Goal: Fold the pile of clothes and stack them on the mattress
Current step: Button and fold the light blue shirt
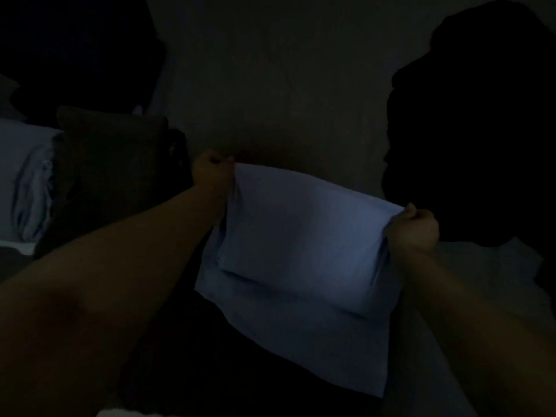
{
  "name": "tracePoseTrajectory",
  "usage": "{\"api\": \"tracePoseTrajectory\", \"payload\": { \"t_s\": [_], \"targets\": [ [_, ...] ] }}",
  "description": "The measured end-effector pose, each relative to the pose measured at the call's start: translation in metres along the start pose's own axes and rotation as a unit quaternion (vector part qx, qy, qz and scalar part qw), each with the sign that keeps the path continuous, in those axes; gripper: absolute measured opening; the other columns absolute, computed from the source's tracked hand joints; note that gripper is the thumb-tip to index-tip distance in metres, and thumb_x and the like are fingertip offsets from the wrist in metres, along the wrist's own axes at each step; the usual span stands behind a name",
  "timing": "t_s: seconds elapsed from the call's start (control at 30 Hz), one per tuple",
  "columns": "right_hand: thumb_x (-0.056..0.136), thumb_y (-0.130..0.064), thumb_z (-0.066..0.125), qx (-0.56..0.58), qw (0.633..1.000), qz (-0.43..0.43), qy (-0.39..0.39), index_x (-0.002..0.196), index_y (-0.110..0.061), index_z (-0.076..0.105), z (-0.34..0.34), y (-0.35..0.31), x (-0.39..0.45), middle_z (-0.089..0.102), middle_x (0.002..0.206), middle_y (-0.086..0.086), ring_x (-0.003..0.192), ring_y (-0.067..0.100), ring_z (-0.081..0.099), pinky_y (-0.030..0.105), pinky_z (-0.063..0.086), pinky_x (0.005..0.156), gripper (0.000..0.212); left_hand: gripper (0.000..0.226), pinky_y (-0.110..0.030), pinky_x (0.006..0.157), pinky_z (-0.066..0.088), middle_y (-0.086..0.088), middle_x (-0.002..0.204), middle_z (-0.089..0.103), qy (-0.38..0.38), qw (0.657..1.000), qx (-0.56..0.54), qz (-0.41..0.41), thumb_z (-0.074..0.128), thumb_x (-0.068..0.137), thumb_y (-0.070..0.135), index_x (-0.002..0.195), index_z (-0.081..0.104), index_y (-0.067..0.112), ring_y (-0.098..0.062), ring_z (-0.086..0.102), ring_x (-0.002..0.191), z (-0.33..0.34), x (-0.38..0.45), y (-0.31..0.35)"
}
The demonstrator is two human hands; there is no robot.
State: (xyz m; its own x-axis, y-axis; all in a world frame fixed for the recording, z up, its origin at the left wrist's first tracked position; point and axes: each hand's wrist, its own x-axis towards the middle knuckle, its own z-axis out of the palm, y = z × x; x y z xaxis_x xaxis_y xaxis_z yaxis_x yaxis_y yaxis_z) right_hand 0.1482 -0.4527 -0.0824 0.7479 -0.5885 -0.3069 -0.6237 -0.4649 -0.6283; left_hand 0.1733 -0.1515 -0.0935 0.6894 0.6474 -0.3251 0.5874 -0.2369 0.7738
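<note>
The room is very dark. A pale blue garment (301, 251) is stretched between my two hands in the middle of the view, its upper part doubled over the lower part. My left hand (212, 173) grips the garment's top left corner. At the top right corner my right hand (413, 227) is closed on the cloth. The garment's lower edge hangs down toward me over something dark. The mattress (285, 109) lies beyond it, dim and brownish.
A dark heap (469, 130), possibly the clothes pile, fills the right side. A dark pillow or cushion (114, 164) and pale folded cloth (27, 176) sit at the left. Another black shape (81, 46) looms at the top left.
</note>
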Motion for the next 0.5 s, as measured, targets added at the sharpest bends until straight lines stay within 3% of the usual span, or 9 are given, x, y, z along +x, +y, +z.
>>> {"api": "tracePoseTrajectory", "payload": {
  "t_s": [0.07, 0.17, 0.23, 0.33, 0.4, 0.5],
  "targets": [
    [0.101, -0.019, 0.037, 0.01, 1.0, -0.002, 0.003, 0.108, 0.011, 0.055, -0.004, -0.002, -0.001, 0.06, 0.108, 0.03, 0.105, 0.039, 0.056, 0.03, 0.034, 0.071, 0.035, 0.039, -0.004, 0.043, 0.032, 0.005, 0.062, 0.042, 0.001, 0.998, -0.037, -0.043, 0.061, 0.089, 0.009, 0.057, 0.039, 0.017, -0.002, 0.037, 0.056, 0.002, 0.003, 0.001],
    [0.101, -0.014, 0.037, 0.048, 0.999, -0.002, -0.001, 0.114, 0.01, 0.056, -0.008, -0.01, -0.001, 0.06, 0.118, 0.024, 0.111, 0.034, 0.054, 0.022, 0.036, 0.075, 0.033, 0.035, -0.007, 0.045, 0.036, 0.003, 0.065, 0.045, -0.023, 0.994, -0.078, -0.073, 0.06, 0.091, 0.012, 0.06, 0.043, 0.015, -0.004, 0.04, 0.058, 0.0, 0.009, 0.0],
    [0.1, -0.018, 0.041, 0.08, 0.996, 0.018, -0.019, 0.115, 0.005, 0.057, -0.008, -0.009, 0.0, 0.06, 0.122, 0.018, 0.115, 0.029, 0.054, 0.011, 0.038, 0.072, 0.032, 0.028, -0.019, 0.061, 0.043, 0.001, 0.072, 0.051, -0.035, 0.99, -0.104, -0.086, 0.06, 0.092, 0.019, 0.067, 0.049, 0.014, -0.006, 0.046, 0.063, -0.003, 0.004, 0.001],
    [0.09, -0.046, 0.056, 0.11, 0.988, 0.074, -0.075, 0.121, -0.006, 0.054, -0.014, 0.001, -0.007, 0.055, 0.11, 0.004, 0.107, 0.02, 0.054, 0.022, 0.041, 0.082, 0.051, 0.029, -0.022, 0.08, 0.041, 0.003, 0.098, 0.055, -0.081, 0.991, -0.062, -0.089, 0.06, 0.089, 0.04, 0.097, 0.058, 0.012, -0.008, 0.052, 0.09, -0.011, -0.018, 0.0],
    [0.081, -0.054, 0.062, 0.131, 0.974, 0.102, -0.155, 0.133, -0.014, 0.046, -0.023, 0.007, -0.014, 0.051, 0.115, -0.001, 0.106, 0.016, 0.05, 0.031, 0.04, 0.09, 0.068, 0.055, -0.025, 0.084, 0.042, 0.005, 0.114, 0.052, -0.183, 0.976, -0.067, -0.102, 0.066, 0.083, 0.043, 0.126, 0.052, 0.013, -0.009, 0.05, 0.103, -0.016, -0.029, -0.007],
    [0.073, -0.043, 0.075, 0.145, 0.95, 0.09, -0.262, 0.138, -0.021, 0.042, -0.032, 0.007, -0.012, 0.053, 0.126, -0.006, 0.109, 0.015, 0.054, 0.035, 0.044, 0.093, 0.076, 0.083, -0.032, 0.09, 0.046, 0.004, 0.133, 0.053, -0.357, 0.927, -0.015, -0.112, 0.081, 0.066, 0.042, 0.138, 0.044, 0.021, -0.015, 0.053, 0.117, -0.026, -0.03, -0.017]
  ]
}}
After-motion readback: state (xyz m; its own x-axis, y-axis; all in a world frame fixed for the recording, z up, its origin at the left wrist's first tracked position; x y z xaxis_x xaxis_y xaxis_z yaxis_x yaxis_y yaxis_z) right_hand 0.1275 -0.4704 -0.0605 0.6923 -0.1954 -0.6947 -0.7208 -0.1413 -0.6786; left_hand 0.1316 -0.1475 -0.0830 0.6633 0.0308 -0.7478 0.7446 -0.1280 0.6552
